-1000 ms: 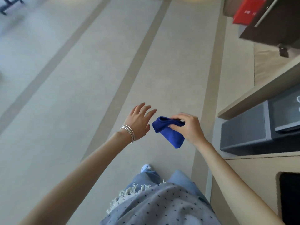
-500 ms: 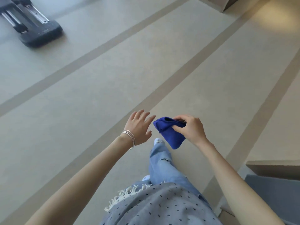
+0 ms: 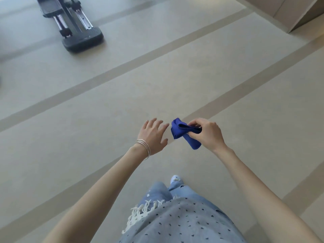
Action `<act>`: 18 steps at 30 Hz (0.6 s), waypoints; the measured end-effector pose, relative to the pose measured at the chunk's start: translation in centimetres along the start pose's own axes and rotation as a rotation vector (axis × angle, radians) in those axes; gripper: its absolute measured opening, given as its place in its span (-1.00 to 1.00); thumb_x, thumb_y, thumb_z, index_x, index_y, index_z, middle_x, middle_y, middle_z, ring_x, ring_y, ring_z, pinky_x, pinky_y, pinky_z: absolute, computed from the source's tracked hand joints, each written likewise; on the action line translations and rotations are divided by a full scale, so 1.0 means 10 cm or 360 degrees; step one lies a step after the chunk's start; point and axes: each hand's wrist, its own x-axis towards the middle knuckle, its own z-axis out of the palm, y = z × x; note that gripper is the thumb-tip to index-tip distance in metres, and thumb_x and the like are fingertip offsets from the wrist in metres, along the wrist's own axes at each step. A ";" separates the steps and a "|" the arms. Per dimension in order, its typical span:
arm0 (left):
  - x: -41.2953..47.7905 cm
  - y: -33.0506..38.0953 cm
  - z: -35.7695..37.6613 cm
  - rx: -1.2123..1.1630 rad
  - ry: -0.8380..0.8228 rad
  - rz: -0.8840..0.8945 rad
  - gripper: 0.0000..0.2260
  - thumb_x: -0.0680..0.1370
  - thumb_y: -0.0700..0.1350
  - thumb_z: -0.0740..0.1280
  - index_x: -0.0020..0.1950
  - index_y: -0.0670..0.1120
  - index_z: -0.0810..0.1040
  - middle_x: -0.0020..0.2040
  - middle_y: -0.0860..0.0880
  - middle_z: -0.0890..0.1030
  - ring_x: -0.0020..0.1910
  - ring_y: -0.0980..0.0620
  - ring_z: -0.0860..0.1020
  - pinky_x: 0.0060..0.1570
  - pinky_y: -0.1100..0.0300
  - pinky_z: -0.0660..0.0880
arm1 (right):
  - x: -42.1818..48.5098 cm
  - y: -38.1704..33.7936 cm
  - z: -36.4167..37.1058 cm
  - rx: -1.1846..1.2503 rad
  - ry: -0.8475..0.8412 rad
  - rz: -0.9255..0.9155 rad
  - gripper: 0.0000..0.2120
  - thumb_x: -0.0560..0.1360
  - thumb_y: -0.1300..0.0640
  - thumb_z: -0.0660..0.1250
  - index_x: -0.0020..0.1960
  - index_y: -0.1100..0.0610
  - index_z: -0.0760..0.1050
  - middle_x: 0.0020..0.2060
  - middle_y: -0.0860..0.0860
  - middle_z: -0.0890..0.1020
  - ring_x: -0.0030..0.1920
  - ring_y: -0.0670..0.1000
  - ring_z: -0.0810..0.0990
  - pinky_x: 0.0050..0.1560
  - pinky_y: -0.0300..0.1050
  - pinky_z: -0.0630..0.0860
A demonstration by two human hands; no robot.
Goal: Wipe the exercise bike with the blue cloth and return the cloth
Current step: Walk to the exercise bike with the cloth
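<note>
Right hand [image 3: 208, 135] pinches bunched blue cloth [image 3: 184, 133]; left hand [image 3: 152, 135] spread, empty. Carry cloth to exercise machine base [image 3: 77, 32], keep grip firm.

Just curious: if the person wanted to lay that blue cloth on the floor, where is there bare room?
Nearly everywhere: the beige floor lies bare between the exercise machine at upper left and the beige block at upper right. Crowded only at the machine's base and by the person's shoe.

Worn are silver bangles [image 3: 145, 148], dotted fringed top [image 3: 177, 223], seemingly ripped jeans [image 3: 157, 190].
</note>
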 end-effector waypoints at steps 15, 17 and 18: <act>1.32 -0.77 -0.30 -0.0048 -0.0036 -0.0166 -0.47 0.55 0.13 0.15 0.48 0.03 0.15 0.47 -0.04 0.26 0.48 -0.12 0.15 0.46 -0.04 0.07 | 1.63 -0.03 -0.05 -0.0057 -0.0152 0.0037 -0.83 0.33 0.10 0.37 -0.12 -0.11 0.57 -0.21 -0.16 0.65 -0.17 -0.05 0.59 -0.18 -0.10 0.51; 1.59 -0.99 -0.43 -0.0056 0.0009 -0.0172 -0.47 0.55 0.13 0.16 0.48 0.03 0.16 0.47 -0.04 0.27 0.48 -0.11 0.16 0.46 -0.03 0.08 | 1.95 -0.12 -0.08 -0.0073 -0.0128 0.0036 -0.83 0.33 0.12 0.36 -0.13 -0.11 0.57 -0.21 -0.16 0.65 -0.17 -0.06 0.59 -0.19 -0.10 0.51; 1.73 -1.10 -0.51 -0.0061 0.0018 -0.0183 -0.48 0.55 0.13 0.16 0.48 0.03 0.16 0.46 -0.04 0.28 0.47 -0.11 0.17 0.46 -0.03 0.08 | 2.13 -0.17 -0.09 -0.0076 -0.0116 0.0046 -0.83 0.33 0.12 0.36 -0.12 -0.11 0.58 -0.21 -0.15 0.66 -0.17 -0.05 0.60 -0.18 -0.09 0.51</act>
